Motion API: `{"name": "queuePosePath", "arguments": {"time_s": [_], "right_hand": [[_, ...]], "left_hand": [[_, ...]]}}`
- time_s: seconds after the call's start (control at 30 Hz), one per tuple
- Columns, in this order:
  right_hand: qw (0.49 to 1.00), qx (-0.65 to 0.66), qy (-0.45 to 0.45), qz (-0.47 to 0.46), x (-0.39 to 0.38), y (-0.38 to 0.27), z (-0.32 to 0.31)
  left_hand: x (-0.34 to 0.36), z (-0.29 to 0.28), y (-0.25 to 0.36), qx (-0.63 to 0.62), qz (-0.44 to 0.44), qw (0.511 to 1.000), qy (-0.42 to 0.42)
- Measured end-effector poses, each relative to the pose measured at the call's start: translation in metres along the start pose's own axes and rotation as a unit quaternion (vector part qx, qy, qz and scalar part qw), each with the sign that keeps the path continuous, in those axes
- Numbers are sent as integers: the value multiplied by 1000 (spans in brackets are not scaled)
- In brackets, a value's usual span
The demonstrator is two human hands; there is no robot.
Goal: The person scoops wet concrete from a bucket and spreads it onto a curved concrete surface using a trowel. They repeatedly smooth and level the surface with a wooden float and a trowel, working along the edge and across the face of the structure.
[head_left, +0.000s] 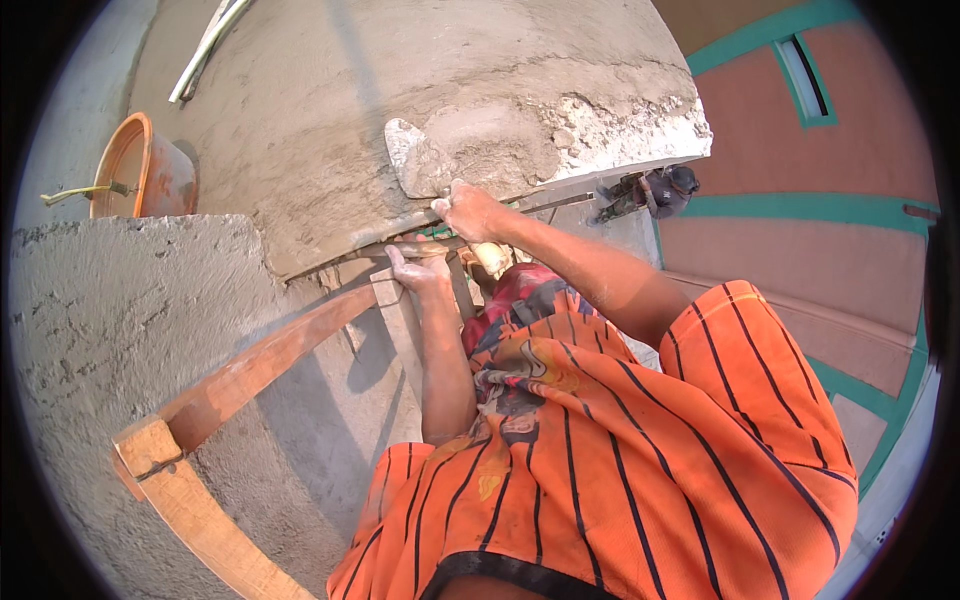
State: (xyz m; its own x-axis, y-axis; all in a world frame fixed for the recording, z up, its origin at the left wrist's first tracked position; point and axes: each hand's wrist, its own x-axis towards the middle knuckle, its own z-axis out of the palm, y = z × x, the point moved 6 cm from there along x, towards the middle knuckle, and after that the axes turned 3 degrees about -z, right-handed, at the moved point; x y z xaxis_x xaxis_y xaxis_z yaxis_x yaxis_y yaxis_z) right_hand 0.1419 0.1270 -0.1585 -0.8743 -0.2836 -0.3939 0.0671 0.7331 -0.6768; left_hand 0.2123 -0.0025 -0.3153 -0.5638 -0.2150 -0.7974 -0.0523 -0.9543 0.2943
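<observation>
My right hand (472, 212) is closed around the handle of a plastering trowel. The trowel blade (407, 158) lies on wet grey mortar (490, 145) at the front edge of a concrete slab (330, 110); mortar smears most of its whitish face. Lower and to the left, my left hand (418, 270) is palm up against a strip (425, 247), seemingly wooden, under the slab edge. Its thumb points up and its fingers appear curled round the strip, partly hidden. Both hands are dusted with mortar.
A wooden frame (270, 352) stands left of my body, beside a rough plastered wall (130, 310). On that wall's top is an orange bucket (170, 180). A pale pipe (210, 48) lies farther back. Another person (668, 190) is far below, right, near a pink-and-green building (800, 240).
</observation>
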Motion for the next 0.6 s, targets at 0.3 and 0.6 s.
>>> {"name": "queuePosePath", "arguments": {"time_s": [0.3, 0.6], "right_hand": [[969, -92, 175, 151, -47, 112, -61], [954, 41, 273, 119, -53, 168, -101]], "left_hand": [[43, -32, 1, 25, 18, 998, -50], [9, -6, -20, 16, -39, 998, -53]]}}
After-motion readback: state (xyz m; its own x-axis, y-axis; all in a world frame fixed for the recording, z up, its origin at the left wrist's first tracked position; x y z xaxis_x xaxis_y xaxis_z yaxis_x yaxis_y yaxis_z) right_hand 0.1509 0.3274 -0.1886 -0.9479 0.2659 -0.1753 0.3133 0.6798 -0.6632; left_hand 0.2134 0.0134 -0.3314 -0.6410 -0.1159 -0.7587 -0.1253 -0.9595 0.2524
